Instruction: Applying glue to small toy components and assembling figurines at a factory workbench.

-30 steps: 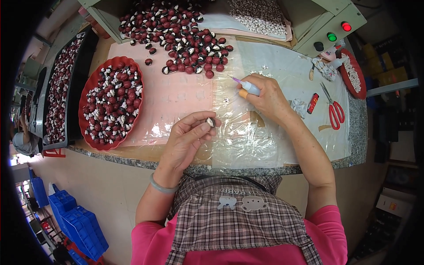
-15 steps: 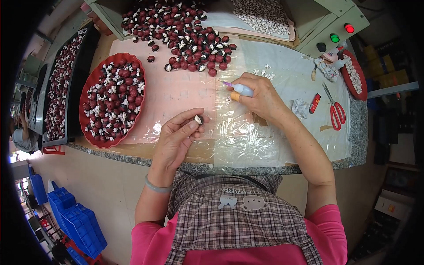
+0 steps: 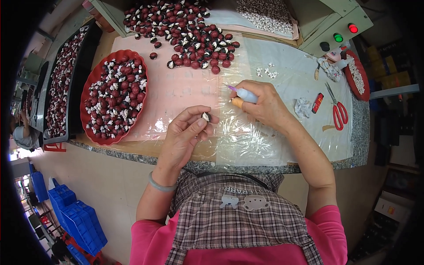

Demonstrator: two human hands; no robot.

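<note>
Between the thumb and fingers of my left hand (image 3: pixel 190 128) is a small dark ball with a cream-white patch (image 3: pixel 205 116), held above the table near its front edge. My right hand (image 3: pixel 265 102) is closed around a small translucent squeeze bottle (image 3: pixel 247 95) with a purple nozzle, which points up and left, apart from the ball. An orange cover (image 3: pixel 237 102) sits on one fingertip of that hand, with a tiny white bit by its end. A few loose white pieces (image 3: pixel 268 72) lie just beyond my right hand. A large heap of dark red, black and white balls (image 3: pixel 194 44) spreads at the back.
At left stands a red scalloped tray (image 3: pixel 84 115) of balls with white pieces, beside a long black tray (image 3: pixel 79 88). Scissors (image 3: pixel 340 115), a red lighter-like object (image 3: pixel 317 103) and crumpled tissue (image 3: pixel 302 107) lie at right. A red dish (image 3: pixel 364 88) holds white pieces.
My left hand has shifted slightly right with the ball. The bottle in my right hand has drawn back a little to the right. The whole view has moved slightly.
</note>
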